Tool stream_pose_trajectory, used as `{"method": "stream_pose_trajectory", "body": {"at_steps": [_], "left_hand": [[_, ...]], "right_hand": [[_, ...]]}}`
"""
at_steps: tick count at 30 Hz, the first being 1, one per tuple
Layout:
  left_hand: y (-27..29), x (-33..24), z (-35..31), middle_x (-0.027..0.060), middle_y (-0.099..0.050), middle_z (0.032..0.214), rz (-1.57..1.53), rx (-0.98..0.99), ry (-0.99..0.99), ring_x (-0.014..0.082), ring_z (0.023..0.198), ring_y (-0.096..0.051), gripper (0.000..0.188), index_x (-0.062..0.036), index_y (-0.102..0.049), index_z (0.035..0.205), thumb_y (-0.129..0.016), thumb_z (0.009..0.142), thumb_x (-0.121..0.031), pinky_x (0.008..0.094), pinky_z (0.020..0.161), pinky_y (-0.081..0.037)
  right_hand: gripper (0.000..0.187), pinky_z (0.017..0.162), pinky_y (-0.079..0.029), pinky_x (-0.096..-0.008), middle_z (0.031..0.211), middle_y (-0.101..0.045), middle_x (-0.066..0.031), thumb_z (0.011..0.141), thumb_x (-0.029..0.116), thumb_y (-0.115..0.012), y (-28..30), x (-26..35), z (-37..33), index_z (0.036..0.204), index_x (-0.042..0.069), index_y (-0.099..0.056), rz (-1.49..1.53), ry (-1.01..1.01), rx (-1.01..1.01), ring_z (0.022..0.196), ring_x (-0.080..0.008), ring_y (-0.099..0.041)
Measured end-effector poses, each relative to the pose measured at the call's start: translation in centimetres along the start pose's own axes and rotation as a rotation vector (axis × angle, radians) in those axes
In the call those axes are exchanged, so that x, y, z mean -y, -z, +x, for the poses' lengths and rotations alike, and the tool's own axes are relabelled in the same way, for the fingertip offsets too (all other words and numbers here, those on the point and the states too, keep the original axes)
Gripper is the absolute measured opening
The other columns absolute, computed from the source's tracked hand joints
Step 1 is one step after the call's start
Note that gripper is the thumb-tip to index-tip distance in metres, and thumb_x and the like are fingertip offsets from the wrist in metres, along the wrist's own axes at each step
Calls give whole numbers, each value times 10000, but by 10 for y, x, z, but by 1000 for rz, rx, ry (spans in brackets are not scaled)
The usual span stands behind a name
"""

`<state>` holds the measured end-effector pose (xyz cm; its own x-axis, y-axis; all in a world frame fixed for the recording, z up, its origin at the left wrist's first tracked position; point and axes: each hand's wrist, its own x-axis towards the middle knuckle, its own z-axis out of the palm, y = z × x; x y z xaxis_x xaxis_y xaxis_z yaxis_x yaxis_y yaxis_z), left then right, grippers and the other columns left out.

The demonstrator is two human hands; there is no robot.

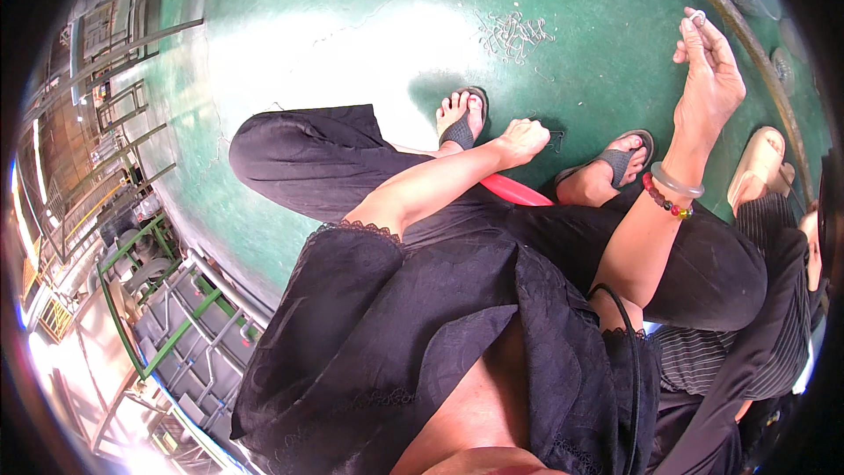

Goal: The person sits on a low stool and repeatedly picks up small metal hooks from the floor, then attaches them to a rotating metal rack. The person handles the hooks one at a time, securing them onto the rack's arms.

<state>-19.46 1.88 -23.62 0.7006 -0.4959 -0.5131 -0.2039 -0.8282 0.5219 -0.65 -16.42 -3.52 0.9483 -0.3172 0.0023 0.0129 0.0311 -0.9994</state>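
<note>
Green floor [607, 53], small pale piece [697, 18] pinched at tips of right hand [710, 79], left hand [524, 142] curled

Two hands of the person show: one left hand [526, 142] near the centre, one right hand [710, 88] at upper right. One small pale piece [697, 18] sits in the right fingertips. The right wrist bears one bangle [677, 183] and one string of beads [662, 200]. Two dark sandals [457, 134] are mid-frame; at least one beige slipper [763, 151] is at far right. One heap of wire pieces [517, 35], too tangled to count, lies at upper centre.
</note>
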Motion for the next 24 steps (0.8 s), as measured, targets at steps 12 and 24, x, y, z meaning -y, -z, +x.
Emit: {"method": "stream_pose_trajectory", "body": {"at_steps": [12, 24], "left_hand": [[86, 112, 53, 172, -638, 819, -564, -872, 577, 300, 829, -619, 276, -37, -650, 841, -645, 813, -311, 407, 750, -471], [108, 114, 62, 167, -621, 845, 3, -746, 369, 351, 822, -601, 202, -25, -621, 872, -586, 845, -222, 441, 749, -477]], "right_hand": [[218, 545, -463, -198, 760, -651, -57, 799, -7, -678, -2, 7, -5, 1015, -20, -661, -23, 9, -33, 610, -84, -577], [191, 530, -485, -210, 774, -649, -55, 818, -6, -660, 7, 6, -5, 1008, -19, -662, -36, -9, -43, 615, -76, -576]]}}
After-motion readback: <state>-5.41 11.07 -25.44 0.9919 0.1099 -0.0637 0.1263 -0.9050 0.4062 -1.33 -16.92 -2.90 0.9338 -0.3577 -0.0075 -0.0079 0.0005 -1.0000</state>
